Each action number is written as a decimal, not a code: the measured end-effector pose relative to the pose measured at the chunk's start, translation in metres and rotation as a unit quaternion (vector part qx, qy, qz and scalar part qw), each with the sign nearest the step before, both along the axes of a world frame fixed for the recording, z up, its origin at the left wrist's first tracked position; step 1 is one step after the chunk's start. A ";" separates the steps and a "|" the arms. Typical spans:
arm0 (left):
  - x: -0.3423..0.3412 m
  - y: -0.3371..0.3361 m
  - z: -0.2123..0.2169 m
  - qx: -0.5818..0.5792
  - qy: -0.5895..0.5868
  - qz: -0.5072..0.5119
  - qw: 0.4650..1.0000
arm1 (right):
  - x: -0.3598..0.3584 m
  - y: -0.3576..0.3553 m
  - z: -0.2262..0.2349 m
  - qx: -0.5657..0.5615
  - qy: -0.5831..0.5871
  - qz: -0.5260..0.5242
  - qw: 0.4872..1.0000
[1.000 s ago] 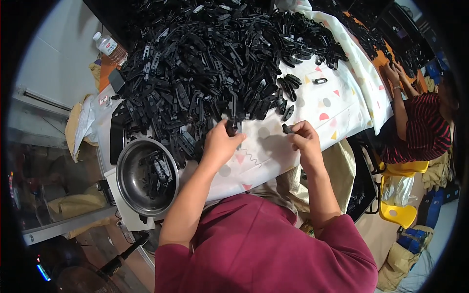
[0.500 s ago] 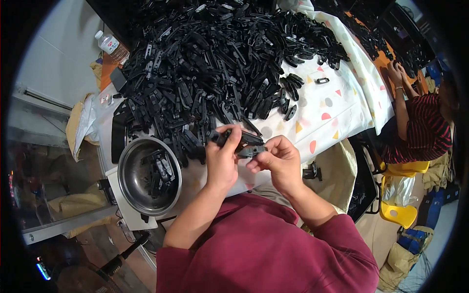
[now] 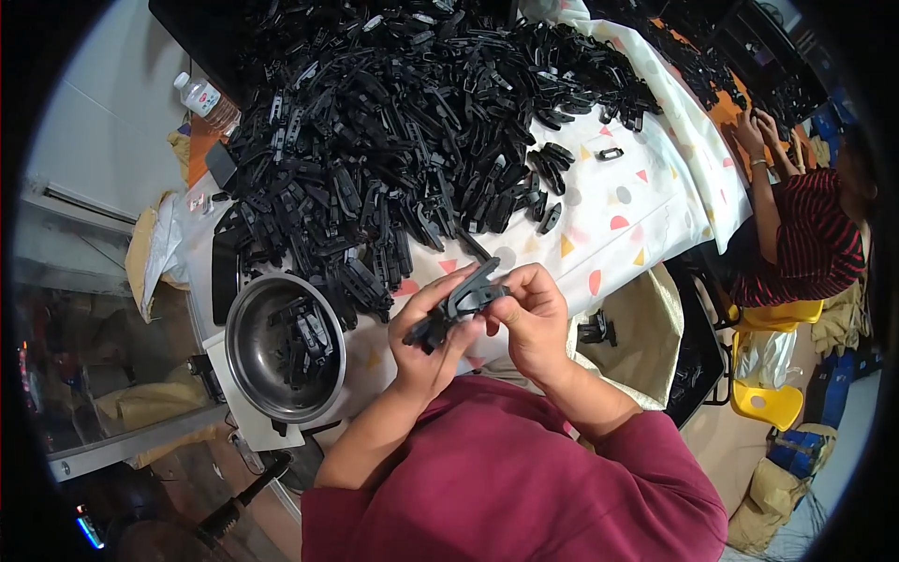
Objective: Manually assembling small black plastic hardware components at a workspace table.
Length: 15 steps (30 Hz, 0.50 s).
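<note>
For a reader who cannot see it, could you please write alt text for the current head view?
A bare left hand and right hand hold dark clip-like parts over a patterned tablecloth, which bears a big pile of similar parts. A metal bowl of more parts sits at left.

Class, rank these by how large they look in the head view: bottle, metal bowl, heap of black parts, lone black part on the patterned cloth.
1. Heap of black parts
2. Metal bowl
3. Bottle
4. Lone black part
</note>
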<state>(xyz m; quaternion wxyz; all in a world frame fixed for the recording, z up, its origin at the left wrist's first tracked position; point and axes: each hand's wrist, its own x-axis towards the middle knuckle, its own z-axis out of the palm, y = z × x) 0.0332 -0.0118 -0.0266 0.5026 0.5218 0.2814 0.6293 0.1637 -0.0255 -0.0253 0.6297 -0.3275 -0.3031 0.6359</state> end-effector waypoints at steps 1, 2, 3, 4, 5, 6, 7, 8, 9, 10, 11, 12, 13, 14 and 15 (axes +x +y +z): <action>-0.002 0.000 0.000 0.016 0.036 0.021 0.999 | -0.001 0.002 -0.001 -0.006 -0.035 0.002 0.999; -0.005 0.000 -0.001 0.015 0.038 0.022 0.999 | -0.002 0.005 0.000 -0.007 -0.033 0.003 0.999; -0.009 0.000 -0.002 0.000 0.056 0.021 0.998 | -0.004 0.008 0.004 0.039 -0.080 -0.017 0.996; -0.012 0.000 -0.001 -0.013 0.072 0.018 0.997 | -0.004 0.010 0.009 0.086 -0.129 -0.040 0.987; -0.016 0.000 -0.005 -0.017 0.078 0.017 0.997 | 0.002 0.006 0.006 0.107 -0.199 -0.012 0.974; -0.018 0.000 -0.003 -0.017 0.078 0.017 0.997 | 0.008 0.005 0.003 0.126 -0.308 -0.004 0.943; -0.019 0.000 0.000 -0.058 0.033 -0.019 0.998 | 0.011 0.004 0.005 0.157 -0.356 -0.011 0.921; -0.020 0.000 0.003 -0.098 -0.011 -0.054 0.994 | 0.011 0.002 0.008 0.188 -0.403 -0.018 0.895; -0.020 -0.002 0.006 -0.099 -0.016 -0.051 0.994 | 0.012 0.002 0.010 0.188 -0.402 -0.018 0.896; -0.024 -0.004 0.008 -0.097 -0.014 -0.049 0.994 | 0.012 0.005 0.011 0.182 -0.408 0.030 0.894; -0.031 -0.007 0.007 -0.059 0.063 -0.003 0.996 | 0.014 0.009 0.010 0.173 -0.415 0.078 0.890; -0.041 -0.011 0.006 -0.021 0.140 0.043 0.989 | 0.020 0.018 0.007 0.173 -0.416 0.078 0.889; -0.062 -0.015 0.002 -0.049 0.201 0.129 0.970 | 0.031 0.030 -0.001 0.164 -0.506 0.062 0.844; -0.083 -0.017 0.004 -0.076 0.257 0.208 0.941 | 0.048 0.040 -0.004 0.150 -0.594 0.044 0.789; -0.099 -0.017 0.021 -0.056 0.404 0.294 0.864 | 0.069 0.054 -0.019 0.132 -0.656 -0.009 0.743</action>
